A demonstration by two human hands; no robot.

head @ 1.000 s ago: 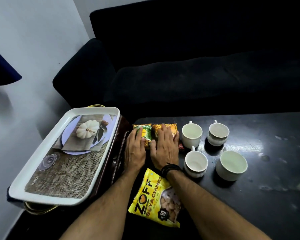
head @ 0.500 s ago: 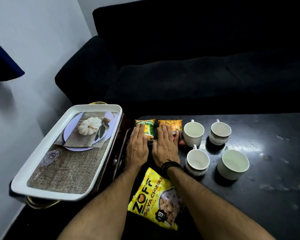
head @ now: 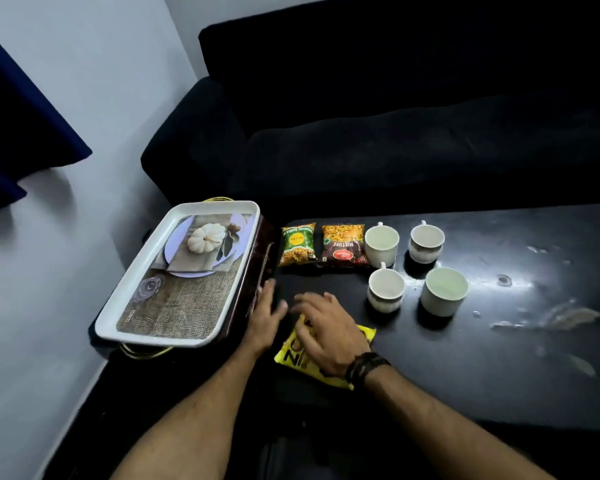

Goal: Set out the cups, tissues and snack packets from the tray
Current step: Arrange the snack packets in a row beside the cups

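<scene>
1. Resting palm-down on the yellow snack packet (head: 329, 358), the right hand (head: 329, 329) is lying flat with fingers spread and released, not gripping; a dark wristband (head: 364, 367) is sitting on its wrist.
2. Hovering just left of that yellow packet, the left hand (head: 265, 318) is lying loose and unclenched, grasping nothing, beside the dark box (head: 262, 251) under the tray.
3. Sitting on that box, left of the yellow packet, the white tray (head: 118, 317) is showing only its printed pumpkin picture.
4. Lying beyond the yellow packet on the black bench (head: 499, 358), the green packet (head: 297, 244) and the red-and-orange packet (head: 343, 244) are sitting side by side.
5. Standing right of those packets, four white cups (head: 381, 245) are forming two rows, upright, apart from each other.
6. Showing no tissues clearly, the view is leaving their place untold.
</scene>
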